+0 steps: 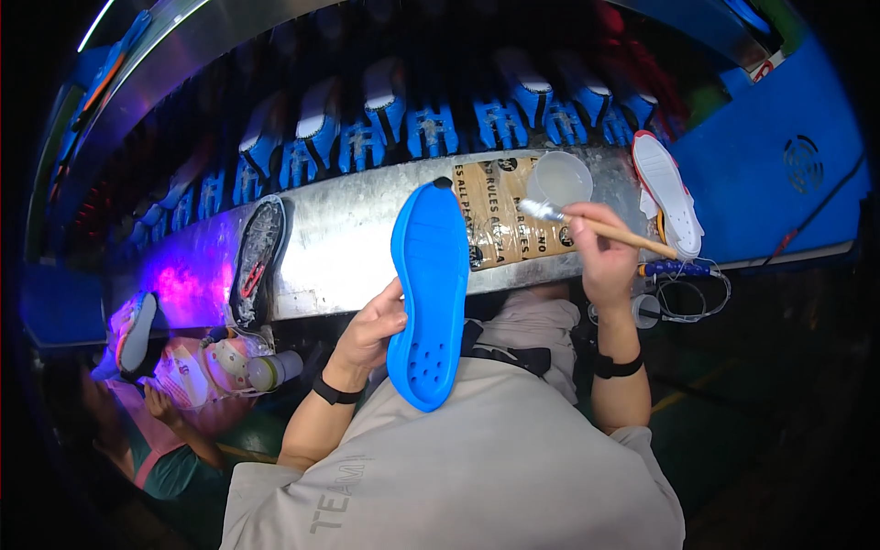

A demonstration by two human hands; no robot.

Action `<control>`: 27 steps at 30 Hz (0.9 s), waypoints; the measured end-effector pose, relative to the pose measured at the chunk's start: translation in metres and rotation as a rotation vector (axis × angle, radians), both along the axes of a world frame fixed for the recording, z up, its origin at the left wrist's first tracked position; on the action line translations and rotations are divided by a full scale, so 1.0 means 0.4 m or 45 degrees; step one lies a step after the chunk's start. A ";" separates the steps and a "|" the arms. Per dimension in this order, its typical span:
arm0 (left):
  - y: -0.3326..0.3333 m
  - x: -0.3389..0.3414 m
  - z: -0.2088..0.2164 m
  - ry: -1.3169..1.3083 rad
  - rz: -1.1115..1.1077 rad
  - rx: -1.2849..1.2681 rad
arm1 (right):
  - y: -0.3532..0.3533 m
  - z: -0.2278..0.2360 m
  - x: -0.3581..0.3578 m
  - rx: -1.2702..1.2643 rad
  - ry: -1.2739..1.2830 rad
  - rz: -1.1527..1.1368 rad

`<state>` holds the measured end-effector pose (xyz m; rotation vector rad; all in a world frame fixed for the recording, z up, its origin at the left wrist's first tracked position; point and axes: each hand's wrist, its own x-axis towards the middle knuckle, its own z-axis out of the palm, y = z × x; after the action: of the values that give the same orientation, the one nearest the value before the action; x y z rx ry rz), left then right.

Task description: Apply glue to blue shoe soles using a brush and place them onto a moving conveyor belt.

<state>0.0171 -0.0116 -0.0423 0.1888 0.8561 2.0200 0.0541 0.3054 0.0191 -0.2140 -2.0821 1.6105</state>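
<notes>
My left hand [370,328] grips a blue shoe sole [431,293] by its left edge, with the hollow inner side facing up and a cluster of small holes at its near end. In my right hand [605,257] is a wooden-handled brush [632,238], its pale bristles pointing left, apart from the sole. Just beyond the bristles stands a round translucent bowl [561,179] with some whitish content. It rests on a piece of printed brown cardboard [500,215] under clear film.
A metal ledge [339,261] runs across, carrying a dark sole [258,257] and a white-and-red shoe part [667,188]. Behind it several shoes on blue holders [431,130] line up. At right are a blue-handled tool [676,269] and blue housing [779,156]. Another person [174,412] works at left.
</notes>
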 end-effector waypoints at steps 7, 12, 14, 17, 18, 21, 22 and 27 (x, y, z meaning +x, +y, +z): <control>0.018 -0.029 0.064 0.137 0.038 -0.052 | -0.095 0.006 0.003 0.009 0.015 0.281; 0.020 -0.025 0.086 0.155 -0.013 -0.051 | -0.112 0.001 -0.012 0.064 -0.013 0.236; 0.017 -0.024 0.087 0.159 -0.050 -0.044 | -0.113 0.000 -0.027 0.092 0.090 0.157; 0.014 -0.021 0.095 0.165 -0.052 -0.074 | -0.111 0.017 -0.043 0.146 0.131 0.143; 0.013 -0.021 0.098 0.164 -0.053 -0.073 | -0.111 0.022 -0.044 0.147 0.130 0.141; 0.012 -0.028 0.102 0.171 -0.053 -0.042 | -0.107 0.034 -0.040 0.200 0.165 0.173; 0.012 -0.033 0.100 0.208 -0.051 -0.022 | -0.103 0.036 -0.034 0.257 0.145 0.236; 0.009 -0.053 0.098 0.281 0.004 -0.015 | -0.114 0.059 -0.007 0.289 0.079 0.433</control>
<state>-0.0040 -0.0079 -0.0030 0.4100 1.0053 2.0219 0.0515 0.2598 0.0428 0.2777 -2.3225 1.5201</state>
